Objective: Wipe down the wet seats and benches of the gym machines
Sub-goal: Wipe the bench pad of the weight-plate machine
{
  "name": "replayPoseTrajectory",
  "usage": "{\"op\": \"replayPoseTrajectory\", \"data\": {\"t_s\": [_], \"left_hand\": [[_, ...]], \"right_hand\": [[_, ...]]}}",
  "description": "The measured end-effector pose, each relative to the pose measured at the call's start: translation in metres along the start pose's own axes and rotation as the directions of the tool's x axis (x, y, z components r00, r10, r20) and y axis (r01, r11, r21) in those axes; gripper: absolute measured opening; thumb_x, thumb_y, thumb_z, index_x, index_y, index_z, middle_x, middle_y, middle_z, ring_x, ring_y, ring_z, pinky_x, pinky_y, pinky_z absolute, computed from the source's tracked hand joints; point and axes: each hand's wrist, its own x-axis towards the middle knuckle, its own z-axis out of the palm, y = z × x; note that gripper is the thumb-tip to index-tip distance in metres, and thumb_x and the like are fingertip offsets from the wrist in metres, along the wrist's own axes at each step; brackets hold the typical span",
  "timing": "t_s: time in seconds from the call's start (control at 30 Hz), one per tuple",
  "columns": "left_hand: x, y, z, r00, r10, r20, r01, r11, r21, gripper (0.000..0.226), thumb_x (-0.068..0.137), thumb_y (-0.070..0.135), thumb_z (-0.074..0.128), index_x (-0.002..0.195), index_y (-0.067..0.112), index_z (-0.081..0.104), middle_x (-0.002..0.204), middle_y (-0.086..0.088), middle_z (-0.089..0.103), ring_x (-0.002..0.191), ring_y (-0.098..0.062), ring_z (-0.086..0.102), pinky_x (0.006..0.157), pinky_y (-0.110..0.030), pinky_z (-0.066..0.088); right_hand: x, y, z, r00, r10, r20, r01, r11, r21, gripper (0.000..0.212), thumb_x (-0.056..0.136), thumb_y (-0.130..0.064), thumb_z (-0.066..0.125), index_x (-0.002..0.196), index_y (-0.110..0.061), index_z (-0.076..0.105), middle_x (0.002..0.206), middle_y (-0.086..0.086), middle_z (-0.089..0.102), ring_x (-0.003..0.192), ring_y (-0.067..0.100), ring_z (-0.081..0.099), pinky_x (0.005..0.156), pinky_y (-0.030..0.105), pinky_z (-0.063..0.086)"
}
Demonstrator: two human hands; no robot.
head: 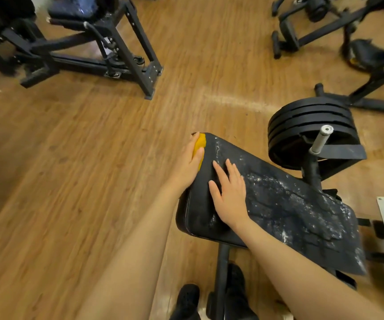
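Black shoes [187, 301]: I see them nearest me, below the bench pad's near edge, on either side of the bench's black post [221, 273].
Bench pad [279, 204]: black, cracked and flecked with white over most of its top; I use it as my landmark. It slopes across the middle of my view.
Right hand [229, 196]: I lay it flat on the pad's left half, fingers straight and slightly spread, holding nothing.
Left hand [192, 160]: at the pad's far left corner, I press it over a yellow cloth [200, 146], thumb and fingers wrapped round the cloth against the pad's edge.
Yellow cloth: on that far left corner, mostly hidden under my hand.
Weight plates [309, 125]: a black stack just beyond the pad's far right edge, with a grey peg [320, 139] in front.
Wooden floor [70, 158]: all around the pad.
Black machine [70, 42]: well beyond the pad, far left, with a dark seat.
Other black frames [325, 24]: well beyond the pad, far right.
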Motion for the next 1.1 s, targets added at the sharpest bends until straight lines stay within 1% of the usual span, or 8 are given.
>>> {"op": "replayPoseTrajectory", "data": {"t_s": [0.1, 0.17, 0.47, 0.57, 0.73, 0.93, 1.03, 1.1], "left_hand": [[-0.060, -0.014, 0.002, 1.000, -0.023, -0.015, 0.022, 0.998, -0.061, 0.054, 0.103, 0.033, 0.040, 0.151, 0.036, 0.018, 0.153, 0.026, 0.017, 0.138, 0.010, 0.018, 0.112, -0.017, 0.018], [-0.090, -0.024, 0.003, 1.000, -0.019, -0.020, 0.016, 0.992, -0.126, 0.055, 0.102, 0.032, 0.042, 0.150, 0.041, 0.016, 0.151, 0.029, 0.018, 0.138, 0.012, 0.020, 0.113, -0.018, 0.021], [0.030, -0.004, -0.009, 0.996, -0.035, 0.080, 0.045, 0.991, -0.127, 0.049, 0.105, 0.030, 0.033, 0.152, 0.025, 0.021, 0.158, 0.006, 0.024, 0.142, -0.005, 0.024, 0.120, -0.032, 0.020], [0.027, -0.006, -0.009, 0.995, -0.036, 0.093, 0.049, 0.988, -0.149, 0.047, 0.105, 0.027, 0.034, 0.151, 0.023, 0.024, 0.158, 0.003, 0.022, 0.144, -0.009, 0.023, 0.120, -0.035, 0.020], [-0.053, -0.017, 0.004, 0.999, -0.006, -0.033, 0.002, 0.994, -0.111, 0.047, 0.104, 0.024, 0.038, 0.150, 0.028, 0.027, 0.154, 0.018, 0.017, 0.140, 0.008, 0.013, 0.110, -0.007, 0.013], [-0.167, -0.033, 0.057, 0.912, 0.006, -0.410, 0.046, 0.992, 0.117, 0.046, 0.102, 0.043, 0.032, 0.147, 0.037, 0.026, 0.157, 0.014, 0.024, 0.144, 0.001, 0.020, 0.115, -0.015, 0.018], [-0.167, -0.030, 0.071, 0.885, -0.049, -0.463, 0.105, 0.990, 0.095, 0.049, 0.100, 0.053, 0.020, 0.148, 0.041, 0.017, 0.159, 0.010, 0.018, 0.147, -0.007, 0.013, 0.117, -0.027, 0.019], [-0.152, -0.028, 0.059, 0.896, -0.054, -0.441, 0.120, 0.985, 0.124, 0.049, 0.102, 0.046, 0.026, 0.149, 0.033, 0.024, 0.158, 0.008, 0.024, 0.146, -0.006, 0.019, 0.115, -0.018, 0.020]], "right_hand": [[0.000, 0.000, 0.003, 1.000, 0.004, -0.011, -0.004, 1.000, 0.006, 0.054, 0.096, -0.053, 0.022, 0.149, -0.042, 0.022, 0.161, -0.003, 0.012, 0.148, 0.016, 0.004, 0.119, 0.041, 0.002], [0.000, 0.000, 0.005, 1.000, 0.003, -0.027, -0.003, 1.000, 0.002, 0.052, 0.097, -0.050, 0.025, 0.149, -0.042, 0.022, 0.160, -0.003, 0.013, 0.148, 0.016, 0.005, 0.120, 0.042, 0.003], [-0.002, 0.000, 0.007, 0.999, -0.010, -0.043, 0.011, 1.000, 0.024, 0.054, 0.097, -0.051, 0.022, 0.149, -0.039, 0.024, 0.160, -0.001, 0.014, 0.148, 0.016, 0.005, 0.120, 0.041, 0.003], [-0.002, 0.001, 0.007, 0.999, -0.011, -0.049, 0.012, 1.000, 0.023, 0.053, 0.097, -0.050, 0.022, 0.149, -0.038, 0.025, 0.160, -0.001, 0.014, 0.148, 0.017, 0.005, 0.120, 0.043, 0.004], [-0.002, 0.000, 0.006, 0.998, -0.013, -0.055, 0.014, 1.000, 0.021, 0.053, 0.097, -0.050, 0.024, 0.149, -0.038, 0.025, 0.160, 0.000, 0.015, 0.148, 0.018, 0.007, 0.120, 0.045, 0.006], [-0.002, -0.001, 0.005, 0.999, -0.013, -0.050, 0.014, 1.000, 0.019, 0.054, 0.096, -0.050, 0.023, 0.149, -0.036, 0.027, 0.160, 0.001, 0.017, 0.148, 0.019, 0.008, 0.120, 0.046, 0.007], [-0.001, 0.000, 0.005, 0.998, -0.018, -0.055, 0.019, 1.000, 0.017, 0.054, 0.096, -0.050, 0.023, 0.149, -0.036, 0.027, 0.160, 0.001, 0.017, 0.148, 0.020, 0.009, 0.120, 0.046, 0.007], [-0.002, 0.000, 0.006, 0.998, -0.018, -0.056, 0.019, 1.000, 0.012, 0.054, 0.097, -0.050, 0.023, 0.149, -0.037, 0.026, 0.160, 0.001, 0.017, 0.148, 0.019, 0.008, 0.120, 0.046, 0.007]]}}
